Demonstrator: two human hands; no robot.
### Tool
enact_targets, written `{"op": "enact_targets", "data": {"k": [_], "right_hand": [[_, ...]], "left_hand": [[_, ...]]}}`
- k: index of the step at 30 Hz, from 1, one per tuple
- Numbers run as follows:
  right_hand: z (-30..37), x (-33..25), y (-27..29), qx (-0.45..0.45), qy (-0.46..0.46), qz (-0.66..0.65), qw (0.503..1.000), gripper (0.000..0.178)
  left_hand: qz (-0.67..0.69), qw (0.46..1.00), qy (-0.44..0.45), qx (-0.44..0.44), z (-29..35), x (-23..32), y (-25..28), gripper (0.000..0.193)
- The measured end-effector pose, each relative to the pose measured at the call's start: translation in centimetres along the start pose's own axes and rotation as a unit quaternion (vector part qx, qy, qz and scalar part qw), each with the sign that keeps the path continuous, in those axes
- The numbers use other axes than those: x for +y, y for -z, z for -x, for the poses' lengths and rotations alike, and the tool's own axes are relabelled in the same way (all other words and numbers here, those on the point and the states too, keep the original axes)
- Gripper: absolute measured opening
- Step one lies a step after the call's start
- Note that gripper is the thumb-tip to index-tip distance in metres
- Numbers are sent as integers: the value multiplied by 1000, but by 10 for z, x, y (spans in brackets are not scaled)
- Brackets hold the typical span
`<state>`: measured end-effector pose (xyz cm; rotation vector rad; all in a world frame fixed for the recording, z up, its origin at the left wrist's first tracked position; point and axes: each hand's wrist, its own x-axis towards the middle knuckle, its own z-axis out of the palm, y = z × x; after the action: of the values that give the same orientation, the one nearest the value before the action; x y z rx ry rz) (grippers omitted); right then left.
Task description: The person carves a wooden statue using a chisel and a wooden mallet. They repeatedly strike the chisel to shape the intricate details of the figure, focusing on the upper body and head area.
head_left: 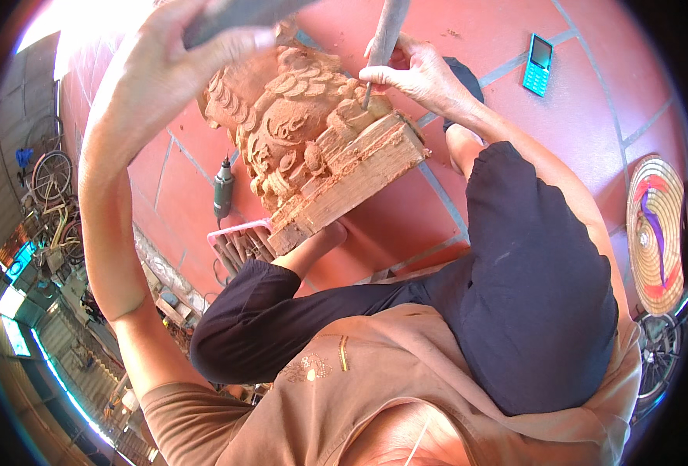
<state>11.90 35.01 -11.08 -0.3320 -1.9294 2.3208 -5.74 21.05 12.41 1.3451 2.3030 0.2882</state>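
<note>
A reddish-brown wood carving (pixel 293 124) with scale-like and curling relief rests tilted between my legs, its flat, rough base side (pixel 352 182) turned toward me. My right hand (pixel 429 81) is closed around a chisel (pixel 391 29), whose narrow tip meets the carving near the upper right of the base. Raised at the upper left, my left hand (pixel 169 58) grips a thick greyish mallet-like bar (pixel 239 17), held above the carving and apart from the chisel. The bar's far ends run out of view or blur, so its full shape is hidden.
Left of the carving lies a dark green rotary tool (pixel 224 189), beside a pink-edged tray of chisels (pixel 239 241). A turquoise keypad phone (pixel 539 64) rests on the red tiles. At the right are a woven hat (pixel 656 233) and a wheel (pixel 661 353); bicycles (pixel 51 177) stand far left.
</note>
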Motion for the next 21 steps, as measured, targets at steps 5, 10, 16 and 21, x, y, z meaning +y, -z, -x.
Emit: {"op": "enact_targets", "data": {"k": [5, 10, 16, 21], "right_hand": [[-2, 3, 5, 16, -57, 32, 998, 25], [-2, -1, -2, -4, 40, 61, 997, 25], [0, -7, -5, 5, 15, 63, 998, 32], [0, -7, -5, 5, 23, 74, 997, 30]], "left_hand": [[-102, 992, -60, -49, 2, -3, 5, 66], [110, 992, -1, -54, -3, 32, 24, 72], [-127, 980, -35, -149, -20, 48, 28, 74], [142, 980, 67, -125, -23, 32, 31, 77]]}}
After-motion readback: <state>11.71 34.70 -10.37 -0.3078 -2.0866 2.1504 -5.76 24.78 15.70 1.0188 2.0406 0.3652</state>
